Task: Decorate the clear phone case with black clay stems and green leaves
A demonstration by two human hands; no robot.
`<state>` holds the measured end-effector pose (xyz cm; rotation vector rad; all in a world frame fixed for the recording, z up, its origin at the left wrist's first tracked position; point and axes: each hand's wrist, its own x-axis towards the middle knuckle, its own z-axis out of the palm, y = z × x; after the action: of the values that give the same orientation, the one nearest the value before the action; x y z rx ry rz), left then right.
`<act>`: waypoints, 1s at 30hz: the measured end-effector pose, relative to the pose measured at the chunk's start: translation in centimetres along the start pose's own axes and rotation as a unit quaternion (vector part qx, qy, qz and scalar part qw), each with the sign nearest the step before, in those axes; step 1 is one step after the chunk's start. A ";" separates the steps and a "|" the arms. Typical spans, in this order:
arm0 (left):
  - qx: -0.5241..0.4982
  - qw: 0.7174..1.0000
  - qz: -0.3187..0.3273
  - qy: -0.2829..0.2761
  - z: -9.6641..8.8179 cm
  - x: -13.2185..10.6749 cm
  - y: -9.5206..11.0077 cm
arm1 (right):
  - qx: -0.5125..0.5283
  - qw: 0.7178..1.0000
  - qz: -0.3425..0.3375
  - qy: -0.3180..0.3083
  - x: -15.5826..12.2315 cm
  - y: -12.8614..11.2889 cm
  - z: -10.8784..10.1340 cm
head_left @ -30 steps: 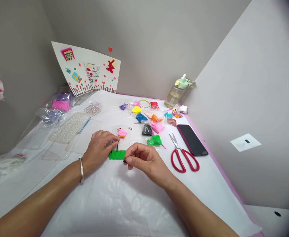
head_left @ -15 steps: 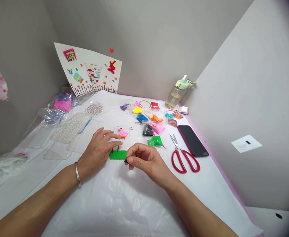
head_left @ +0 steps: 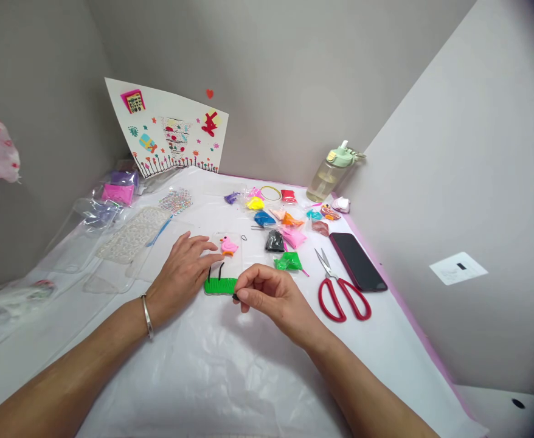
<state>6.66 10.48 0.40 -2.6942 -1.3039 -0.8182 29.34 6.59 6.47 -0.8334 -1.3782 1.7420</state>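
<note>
A clear phone case (head_left: 233, 267) lies in front of me with a pink clay duck (head_left: 228, 246) near its top. Green clay (head_left: 219, 286) marked like grass covers its lower end, and two thin black clay strips (head_left: 221, 271) rise from the green. My left hand (head_left: 185, 264) rests at the case's left edge, fingers spread and holding nothing. Between the thumb and forefinger of my right hand (head_left: 267, 295) is a small piece of black clay (head_left: 236, 297), mostly hidden by the fingers, over the lower right corner of the case.
Bagged clay in several colours, including black (head_left: 275, 241) and green (head_left: 289, 261), lies beyond my right hand. Red-handled scissors (head_left: 340, 286), a phone (head_left: 357, 261) and a water bottle (head_left: 329, 173) are on the right. Clear cases (head_left: 78, 243), rhinestones (head_left: 176, 201) and a decorated card (head_left: 171, 134) are on the left.
My left fingers have shifted slightly left and away from the black strips, showing more of the right strip, which now looks bent at its top. The right hand keeps its pinch.
</note>
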 end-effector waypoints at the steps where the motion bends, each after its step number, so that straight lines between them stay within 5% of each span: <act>1: -0.002 1.000 0.006 -0.003 0.0 0.2 -0.1 | -0.001 1.000 0.001 0.001 0.0 0.0 0.0; 15: 0.022 0.997 0.045 -0.066 -0.5 2.8 0.0 | -0.005 1.000 -0.010 -0.002 0.2 0.4 -0.2; 19: 0.025 0.996 0.034 -0.076 -1.2 3.0 0.4 | -0.114 0.992 -0.042 0.028 0.1 0.7 -0.4; 21: 0.023 0.996 0.028 -0.078 -1.3 3.0 0.5 | -0.282 0.954 -0.086 0.062 0.1 1.0 -0.5; 25: 0.017 0.996 0.018 -0.080 -1.0 2.8 0.3 | -0.601 0.785 -0.137 0.058 0.6 2.0 -0.5; 30: 0.005 0.997 0.012 -0.077 -0.7 2.8 0.1 | -0.689 0.711 -0.137 0.035 2.0 3.2 -0.3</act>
<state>7.83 12.27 2.31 -2.8087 -1.2963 -0.6090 28.12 8.00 3.19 -1.2613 -2.5310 0.1429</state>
